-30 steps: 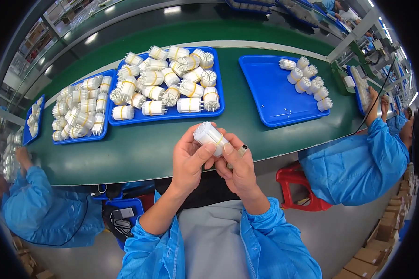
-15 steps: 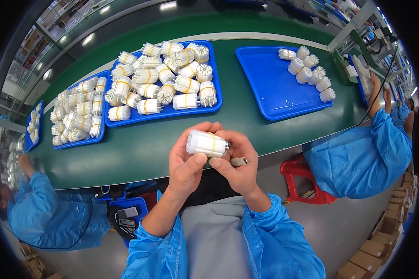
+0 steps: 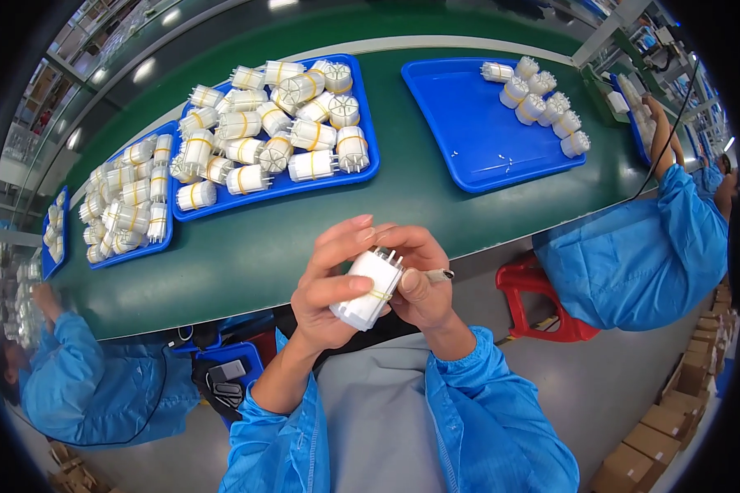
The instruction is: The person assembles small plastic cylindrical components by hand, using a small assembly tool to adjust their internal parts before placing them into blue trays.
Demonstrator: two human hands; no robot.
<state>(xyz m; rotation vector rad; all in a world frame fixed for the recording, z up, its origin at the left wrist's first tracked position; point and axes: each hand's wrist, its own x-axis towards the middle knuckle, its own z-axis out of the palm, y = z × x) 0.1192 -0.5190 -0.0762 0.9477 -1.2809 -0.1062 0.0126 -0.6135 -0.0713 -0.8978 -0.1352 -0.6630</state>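
My left hand [image 3: 319, 297] is closed round a white cylindrical bundle [image 3: 362, 308] bound with a yellow rubber band. The bundle is tilted, its end with several thin prongs pointing up and away from me. My right hand [image 3: 429, 300] is closed too, its thumb beside the pronged end and its fingers curled behind. A small beige-grey rod [image 3: 441, 275] with a dark tip sticks out of the right hand. The rest of the rod is hidden by the fingers. Both hands are held in front of the bench's near edge.
On the green bench [image 3: 263, 271], a large blue tray [image 3: 284, 197] and a smaller one [image 3: 152, 251] hold many similar bundles. Another blue tray [image 3: 436, 107] has several along its right side. Co-workers in blue sit left and right; a red stool [image 3: 522, 296] stands at right.
The bundle has turned from lying sideways to tilted, prongs upward, and sits slightly lower. My left fingers have shifted over it, and the right fingers have moved up behind the prongs.
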